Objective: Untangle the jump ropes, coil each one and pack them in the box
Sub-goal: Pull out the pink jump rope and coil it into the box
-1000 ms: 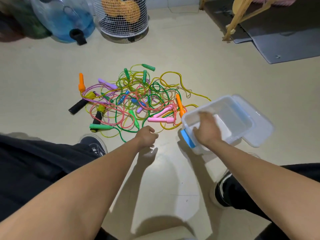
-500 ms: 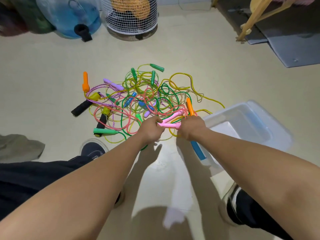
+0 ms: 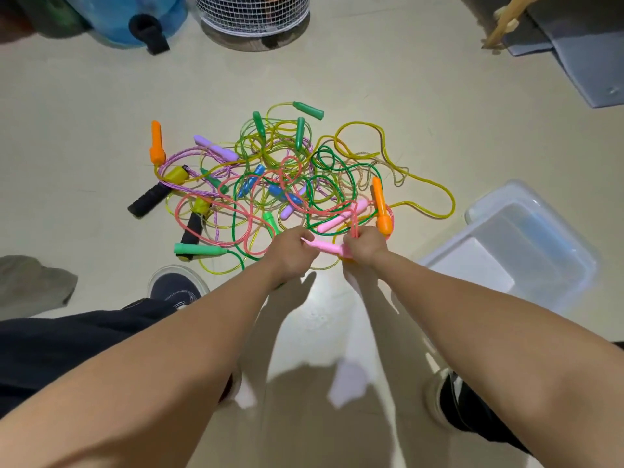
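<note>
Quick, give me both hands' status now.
Left hand: closed on the pink handle.
Right hand: closed on the same handle's other end.

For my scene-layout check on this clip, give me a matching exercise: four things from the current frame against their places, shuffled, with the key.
Things:
1. clear plastic box
2. white wire basket
3. black handle
4. pink handle

Places:
A. held between both hands
B. far edge of the floor, top centre
C. left edge of the rope tangle
D. on the floor, right of the tangle

Pairs: 1-D, 2-B, 3-C, 4-A
</note>
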